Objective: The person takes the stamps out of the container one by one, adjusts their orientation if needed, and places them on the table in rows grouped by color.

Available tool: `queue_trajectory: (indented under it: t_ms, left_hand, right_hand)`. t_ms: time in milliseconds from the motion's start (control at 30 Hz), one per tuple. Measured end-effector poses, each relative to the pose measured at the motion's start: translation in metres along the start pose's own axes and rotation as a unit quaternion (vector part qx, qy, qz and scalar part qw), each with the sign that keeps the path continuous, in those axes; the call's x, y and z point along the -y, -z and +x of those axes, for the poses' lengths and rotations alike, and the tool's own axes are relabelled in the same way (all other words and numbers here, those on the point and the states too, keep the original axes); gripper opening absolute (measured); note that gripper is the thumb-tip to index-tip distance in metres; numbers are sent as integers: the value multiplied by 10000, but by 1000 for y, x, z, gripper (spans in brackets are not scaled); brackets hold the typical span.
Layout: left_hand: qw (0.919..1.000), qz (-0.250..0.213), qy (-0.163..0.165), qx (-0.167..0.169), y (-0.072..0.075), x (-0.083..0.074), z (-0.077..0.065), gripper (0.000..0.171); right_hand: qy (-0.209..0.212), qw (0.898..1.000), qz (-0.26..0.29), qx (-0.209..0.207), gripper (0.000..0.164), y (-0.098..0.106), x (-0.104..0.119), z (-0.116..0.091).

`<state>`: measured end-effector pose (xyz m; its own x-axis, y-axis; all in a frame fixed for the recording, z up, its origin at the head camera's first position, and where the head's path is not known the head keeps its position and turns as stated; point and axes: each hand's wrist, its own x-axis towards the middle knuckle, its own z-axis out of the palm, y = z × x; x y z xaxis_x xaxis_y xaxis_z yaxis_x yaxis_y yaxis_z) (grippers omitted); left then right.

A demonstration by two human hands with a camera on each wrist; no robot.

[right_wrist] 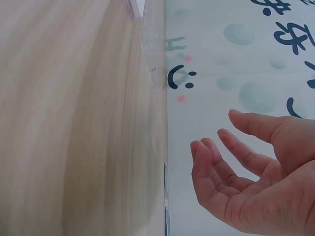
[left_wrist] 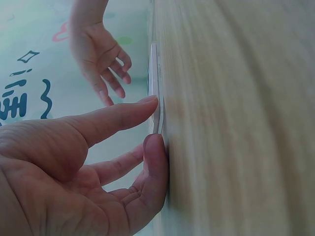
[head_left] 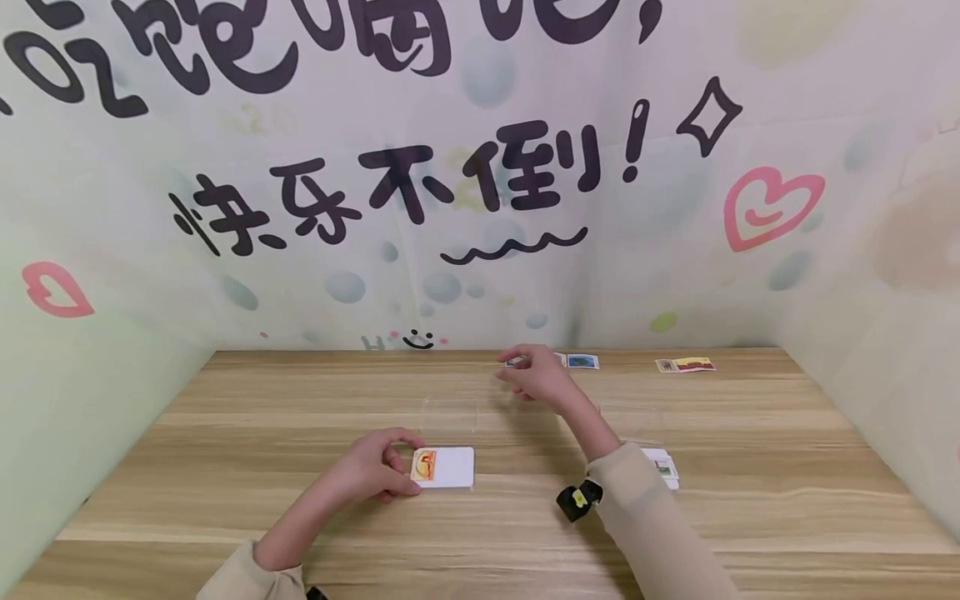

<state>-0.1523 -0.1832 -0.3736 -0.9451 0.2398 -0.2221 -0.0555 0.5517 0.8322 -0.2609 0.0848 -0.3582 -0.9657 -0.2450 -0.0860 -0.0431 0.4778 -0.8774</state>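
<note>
My left hand (head_left: pixel 371 467) holds a flat white card (head_left: pixel 455 467) by its left end, thumb and fingers at the edges. On the card's left part sits an orange-and-yellow stamp (head_left: pixel 424 465). In the left wrist view the card is seen edge-on as a thin white slab (left_wrist: pixel 153 73). My right hand (head_left: pixel 543 382) is raised over the far part of the table, fingers loosely bent around nothing. Just behind it a row of small stamps (head_left: pixel 582 361) lies near the wall, partly hidden by the hand.
A clear plastic piece (head_left: pixel 450 414) lies behind the white card, and another clear piece (head_left: pixel 637 421) is farther right. A second white card (head_left: pixel 665 471) shows partly behind the right sleeve. More stamps (head_left: pixel 686 365) lie at the back right, before the printed wall cloth (head_left: pixel 480 308).
</note>
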Motion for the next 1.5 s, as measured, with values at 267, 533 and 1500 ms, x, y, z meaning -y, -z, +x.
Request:
queue_trajectory:
  t_ms: [267, 533, 1500]
  left_hand:
    - [10000, 17, -9, 14, 1, 1, 0, 52]
    - [10000, 12, -58, 37, 1, 1, 0, 52]
    - [9999, 99, 126, -41, 0, 0, 3, 52]
  right_hand:
    - [-5, 9999, 136, 63, 34, -7, 5, -3]
    - [125, 9998, -51, 140, 32, -11, 6, -6]
    - [378, 9983, -145, 427, 28, -29, 18, -20]
